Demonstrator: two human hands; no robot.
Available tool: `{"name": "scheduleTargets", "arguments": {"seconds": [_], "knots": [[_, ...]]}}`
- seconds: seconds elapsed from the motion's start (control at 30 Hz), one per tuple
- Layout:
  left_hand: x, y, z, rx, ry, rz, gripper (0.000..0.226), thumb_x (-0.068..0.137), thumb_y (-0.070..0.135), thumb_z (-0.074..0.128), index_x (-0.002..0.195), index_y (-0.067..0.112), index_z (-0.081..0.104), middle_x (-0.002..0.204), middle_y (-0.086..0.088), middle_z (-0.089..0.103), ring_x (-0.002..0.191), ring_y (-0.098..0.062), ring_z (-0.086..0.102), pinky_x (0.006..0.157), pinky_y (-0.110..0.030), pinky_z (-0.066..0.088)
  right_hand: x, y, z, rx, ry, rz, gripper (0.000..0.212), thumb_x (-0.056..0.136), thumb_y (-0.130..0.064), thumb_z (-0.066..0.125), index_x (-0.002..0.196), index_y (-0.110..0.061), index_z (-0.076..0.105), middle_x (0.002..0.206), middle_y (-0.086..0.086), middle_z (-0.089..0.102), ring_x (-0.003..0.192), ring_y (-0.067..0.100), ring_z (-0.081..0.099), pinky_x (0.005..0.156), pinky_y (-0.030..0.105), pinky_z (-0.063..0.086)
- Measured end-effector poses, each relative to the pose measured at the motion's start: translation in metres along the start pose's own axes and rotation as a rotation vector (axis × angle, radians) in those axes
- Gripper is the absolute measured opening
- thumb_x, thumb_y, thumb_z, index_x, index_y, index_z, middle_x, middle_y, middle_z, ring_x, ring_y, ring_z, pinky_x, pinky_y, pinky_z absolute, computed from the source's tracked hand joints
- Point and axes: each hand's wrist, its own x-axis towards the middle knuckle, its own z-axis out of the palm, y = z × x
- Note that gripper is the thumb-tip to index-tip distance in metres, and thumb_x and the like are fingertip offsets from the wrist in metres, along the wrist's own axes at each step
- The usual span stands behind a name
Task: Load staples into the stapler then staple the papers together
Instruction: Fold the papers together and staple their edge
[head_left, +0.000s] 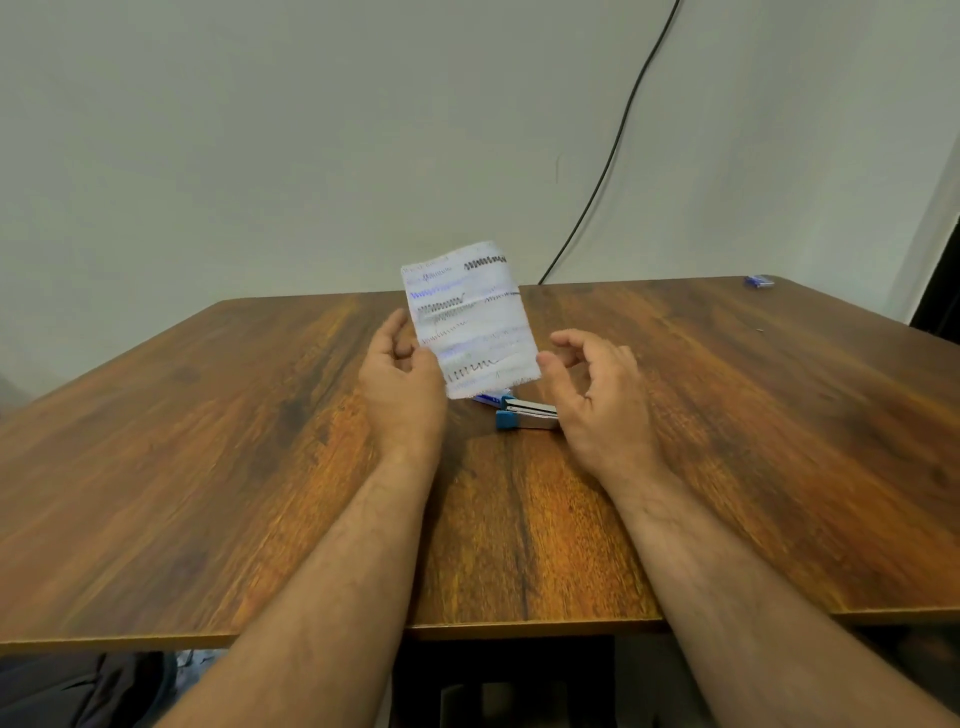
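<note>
Left hand (402, 374) pinches the scribbled papers (470, 319) upright over the wooden table (208, 441). The blue stapler (525, 414) lies just under them, touching the right hand (597, 389), which is open, fingers curled, empty. A small blue box (759, 281) sits at the far right corner.

No legible text anywhere. The small white paper sheet (470, 319), held upright above the brown wood-grain table (208, 441), carries rows of pen marks in black and blue ink, but they are only looping scribbles and zigzags, motion-blurred; no letters or numbers can be made out. The blue and silver metal stapler (527, 414), lying on the table just below the sheet's lower edge, shows no readable brand. The small blue box (759, 281) at the table's far right corner is too small to read.
</note>
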Motion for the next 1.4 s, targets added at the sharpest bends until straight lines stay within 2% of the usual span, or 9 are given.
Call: {"name": "scheduleTargets", "arguments": {"seconds": [0.13, 0.23, 0.37, 0.43, 0.53, 0.7, 0.87, 1.1, 1.4], "knots": [[-0.005, -0.001, 0.004, -0.091, -0.2, -0.174, 0.037, 0.093, -0.004, 0.049, 0.115, 0.018, 0.069, 0.097, 0.005, 0.077, 0.086, -0.018, 0.076, 0.07, -0.039, 0.063, -0.002, -0.008, -0.004, 0.175, 0.005, 0.116, 0.053, 0.097, -0.054, 0.056, 0.136, -0.018, 0.061, 0.111, -0.007, 0.069, 0.096, 0.001, 0.065, 0.073, 0.012, 0.052], [-0.008, -0.003, 0.005, -0.06, -0.284, -0.186, 0.033, 0.092, -0.005, 0.048, 0.108, 0.014, 0.07, 0.103, -0.001, 0.078, 0.087, -0.022, 0.076, 0.07, -0.041, 0.062, -0.002, -0.015, -0.008, 0.366, -0.031, 0.255, 0.041, 0.095, -0.04, 0.067, 0.129, -0.017, 0.065, 0.102, -0.01, 0.076, 0.086, 0.005, 0.075, 0.068, 0.026, 0.063], [-0.01, -0.001, 0.004, -0.088, -0.377, -0.262, 0.024, 0.089, -0.004, 0.049, 0.093, 0.009, 0.068, 0.102, -0.005, 0.078, 0.09, -0.027, 0.076, 0.067, -0.039, 0.06, 0.0, -0.015, -0.011, 0.537, -0.11, 0.444, 0.02, 0.095, -0.024, 0.07, 0.114, -0.018, 0.073, 0.102, 0.002, 0.08, 0.082, 0.015, 0.079, 0.071, 0.043, 0.065], [-0.011, 0.001, 0.002, -0.163, -0.469, -0.32, 0.01, 0.093, 0.007, 0.061, 0.1, 0.007, 0.068, 0.104, -0.009, 0.077, 0.092, -0.031, 0.075, 0.067, -0.038, 0.061, 0.0, -0.013, -0.01, 0.576, -0.135, 0.487, 0.009, 0.095, -0.023, 0.071, 0.102, -0.023, 0.075, 0.094, 0.001, 0.081, 0.081, 0.021, 0.079, 0.075, 0.052, 0.064], [-0.012, 0.003, 0.0, -0.196, -0.552, -0.396, 0.029, 0.089, 0.011, 0.071, 0.116, 0.004, 0.067, 0.109, -0.013, 0.076, 0.095, -0.034, 0.075, 0.072, -0.042, 0.063, 0.001, -0.008, -0.007, 0.588, -0.157, 0.509, 0.006, 0.094, -0.023, 0.072, 0.095, -0.024, 0.077, 0.087, 0.003, 0.081, 0.081, 0.032, 0.079, 0.073, 0.055, 0.062], [-0.009, 0.004, -0.002, -0.211, -0.571, -0.466, 0.032, 0.086, 0.003, 0.071, 0.118, 0.004, 0.067, 0.11, -0.014, 0.075, 0.097, -0.035, 0.074, 0.075, -0.045, 0.063, 0.002, -0.002, -0.002, 0.68, -0.272, 0.58, 0.016, 0.094, -0.021, 0.072, 0.105, -0.012, 0.078, 0.096, 0.007, 0.081, 0.089, 0.026, 0.079, 0.089, 0.051, 0.061], [-0.007, 0.003, -0.002, -0.213, -0.553, -0.515, 0.031, 0.085, -0.003, 0.07, 0.116, 0.002, 0.069, 0.109, -0.016, 0.075, 0.098, -0.036, 0.073, 0.087, -0.052, 0.058, 0.005, 0.004, 0.002, 0.648, -0.279, 0.616, 0.015, 0.096, -0.016, 0.069, 0.107, -0.01, 0.077, 0.096, 0.007, 0.081, 0.087, 0.025, 0.079, 0.088, 0.05, 0.061], [-0.008, 0.0, -0.001, -0.194, -0.586, -0.488, 0.033, 0.084, -0.001, 0.072, 0.117, -0.001, 0.068, 0.11, -0.018, 0.075, 0.1, -0.036, 0.073, 0.09, -0.051, 0.057, 0.007, 0.008, 0.004, 0.67, -0.251, 0.648, 0.01, 0.096, -0.014, 0.068, 0.1, -0.012, 0.078, 0.095, 0.01, 0.081, 0.087, 0.029, 0.079, 0.088, 0.054, 0.061], [-0.009, 0.004, -0.002, -0.22, -0.574, -0.519, 0.029, 0.085, -0.005, 0.069, 0.114, -0.002, 0.069, 0.108, -0.019, 0.075, 0.096, -0.036, 0.074, 0.076, -0.044, 0.063, 0.008, 0.008, 0.003, 0.675, -0.271, 0.655, 0.01, 0.095, -0.012, 0.069, 0.1, -0.01, 0.077, 0.093, 0.011, 0.081, 0.086, 0.031, 0.079, 0.089, 0.055, 0.06]]}}
